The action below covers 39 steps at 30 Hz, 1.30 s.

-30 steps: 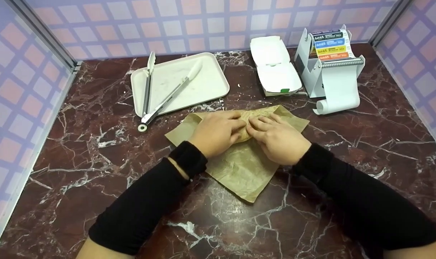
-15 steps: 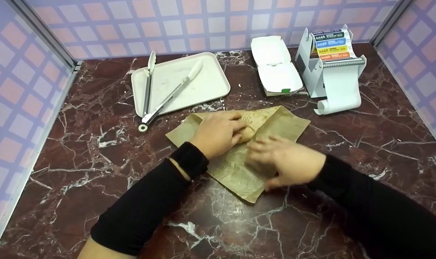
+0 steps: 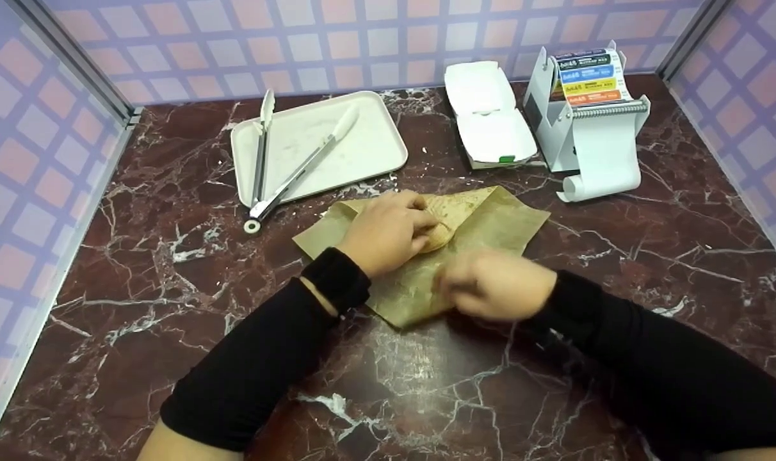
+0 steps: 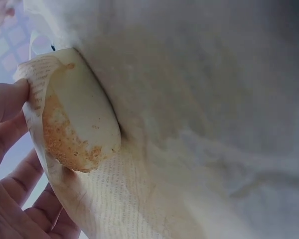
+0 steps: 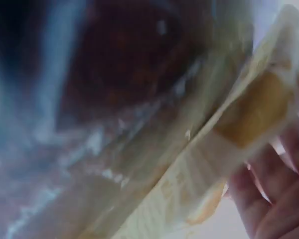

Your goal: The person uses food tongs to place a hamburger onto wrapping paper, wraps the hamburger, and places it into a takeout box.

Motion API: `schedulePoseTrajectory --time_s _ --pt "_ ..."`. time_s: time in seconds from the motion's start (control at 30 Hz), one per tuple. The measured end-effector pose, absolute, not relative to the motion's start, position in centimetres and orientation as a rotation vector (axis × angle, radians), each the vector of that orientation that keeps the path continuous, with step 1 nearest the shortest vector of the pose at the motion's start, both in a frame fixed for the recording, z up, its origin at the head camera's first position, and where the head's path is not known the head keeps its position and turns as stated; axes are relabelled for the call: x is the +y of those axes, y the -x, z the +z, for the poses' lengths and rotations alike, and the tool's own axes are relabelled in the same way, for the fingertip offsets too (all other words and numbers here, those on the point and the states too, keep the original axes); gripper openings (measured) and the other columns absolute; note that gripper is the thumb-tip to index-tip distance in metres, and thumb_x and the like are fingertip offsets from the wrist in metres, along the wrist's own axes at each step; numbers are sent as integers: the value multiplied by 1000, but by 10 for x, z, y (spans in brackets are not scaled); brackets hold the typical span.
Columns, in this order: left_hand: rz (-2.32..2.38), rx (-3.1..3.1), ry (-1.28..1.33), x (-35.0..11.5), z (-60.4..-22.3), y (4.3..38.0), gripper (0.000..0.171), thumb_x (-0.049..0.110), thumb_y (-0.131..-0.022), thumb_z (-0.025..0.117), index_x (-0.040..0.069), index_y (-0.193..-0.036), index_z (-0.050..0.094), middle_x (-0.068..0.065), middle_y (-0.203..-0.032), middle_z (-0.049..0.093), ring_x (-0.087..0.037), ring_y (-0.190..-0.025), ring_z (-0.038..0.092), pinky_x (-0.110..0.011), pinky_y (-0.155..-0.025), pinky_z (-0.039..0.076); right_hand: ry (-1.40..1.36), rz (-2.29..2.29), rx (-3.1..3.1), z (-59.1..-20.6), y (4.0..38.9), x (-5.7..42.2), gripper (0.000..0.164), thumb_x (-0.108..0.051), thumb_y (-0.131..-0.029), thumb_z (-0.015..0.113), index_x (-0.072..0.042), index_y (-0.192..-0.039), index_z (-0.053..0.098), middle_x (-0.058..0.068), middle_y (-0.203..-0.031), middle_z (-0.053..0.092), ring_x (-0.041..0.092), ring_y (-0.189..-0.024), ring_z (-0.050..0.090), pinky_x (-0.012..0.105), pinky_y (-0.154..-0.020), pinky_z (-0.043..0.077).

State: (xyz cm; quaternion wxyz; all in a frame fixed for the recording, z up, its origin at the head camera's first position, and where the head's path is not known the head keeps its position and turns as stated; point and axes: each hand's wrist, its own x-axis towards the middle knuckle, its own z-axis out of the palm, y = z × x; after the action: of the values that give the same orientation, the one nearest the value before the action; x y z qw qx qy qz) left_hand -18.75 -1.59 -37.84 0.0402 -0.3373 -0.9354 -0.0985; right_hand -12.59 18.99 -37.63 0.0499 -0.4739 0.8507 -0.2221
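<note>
Brown greaseproof wrapping paper (image 3: 407, 301) lies on the table in the head view, its far part folded over a bread bun. In the left wrist view the bun (image 4: 82, 114) shows pale with a browned, crumbly patch inside the printed paper. My left hand (image 3: 385, 234) grips the folded bundle from the left, thumb on the paper. My right hand (image 3: 497, 285), blurred, has its fingers curled at the near corner of the paper, which is lifted off the table. In the right wrist view its fingers (image 5: 271, 174) sit beside the printed paper; the exact grip is partly hidden.
Behind the paper, tongs (image 3: 289, 176) lie spread across a cream tray (image 3: 375, 166). An open white takeaway box (image 3: 495, 137) stands at the back, beside a label dispenser (image 3: 551, 128) with a hanging strip. Patterned walls (image 3: 298, 48) enclose the dark marbled table.
My right hand has left the folded bundle, come back towards me and raised the near corner of the wrapping paper. The left hand stays on the bundle.
</note>
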Motion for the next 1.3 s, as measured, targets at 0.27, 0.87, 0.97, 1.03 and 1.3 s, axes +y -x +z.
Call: schedulePoseTrajectory --time_s 0.27,0.87,0.97,1.03,1.3 --pt "-423 -2929 1065 -20 -374 197 23 36 -92 50 30 -98 71 10 -102 51 -11 -93 43 -27 -83 39 992 -1005 2820 -372 160 186 4 -14 -91 53 -14 -88 56 -4 -83 58 11 -75 53 30 -70 48" --pt "-1081 -3128 1141 -48 -356 223 33 43 -95 37 24 -116 55 7 -107 62 -10 -100 57 -33 -92 46 652 -866 3002 -369 190 172 10 -21 -95 46 -13 -91 50 0 -74 54 18 -65 53 32 -57 45" --pt "-1037 -3158 1121 -46 -357 224 50 53 -85 55 21 -123 49 7 -99 61 -11 -89 59 -30 -81 49 588 -876 3022 -369 193 169 10 -21 -95 47 -12 -92 50 2 -75 56 20 -65 55 33 -57 45" --pt "-1000 -3163 1110 -44 -357 225 59 52 -82 61 18 -128 45 4 -97 61 -13 -85 60 -29 -78 50 559 -873 3043 -369 195 167 10 -21 -95 47 -12 -92 51 2 -75 58 20 -65 56 34 -58 46" --pt "-900 -3202 996 -40 -356 229 82 43 -78 69 18 -144 28 -5 -135 50 -19 -118 50 -36 -104 38 479 -900 3108 -371 205 162 13 -23 -95 48 -11 -95 52 5 -79 63 22 -68 60 37 -61 49"
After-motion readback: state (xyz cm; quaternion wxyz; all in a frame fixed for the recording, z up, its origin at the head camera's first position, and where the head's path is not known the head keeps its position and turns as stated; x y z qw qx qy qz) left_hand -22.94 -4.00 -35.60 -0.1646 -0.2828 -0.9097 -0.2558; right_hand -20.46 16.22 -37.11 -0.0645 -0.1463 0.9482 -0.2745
